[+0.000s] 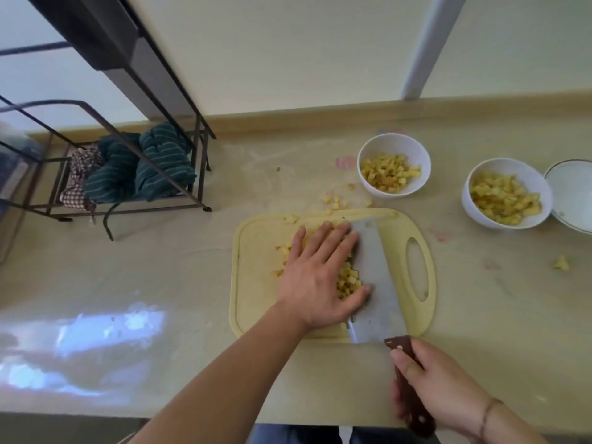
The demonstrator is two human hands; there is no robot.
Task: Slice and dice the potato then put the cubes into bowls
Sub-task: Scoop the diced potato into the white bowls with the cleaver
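Left hand flat on cubes beside cleaver gripped by right hand, on board.

Yellow potato cubes heaped on the board — two bowls filled.

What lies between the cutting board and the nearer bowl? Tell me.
Head view: loose potato cubes scattered on the counter between the cutting board and the nearer bowl; otherwise that stretch is bare.

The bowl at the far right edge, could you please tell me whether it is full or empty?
Empty, as far as shows: the rightmost bowl has a bare white inside, no cubes; part is cut off.
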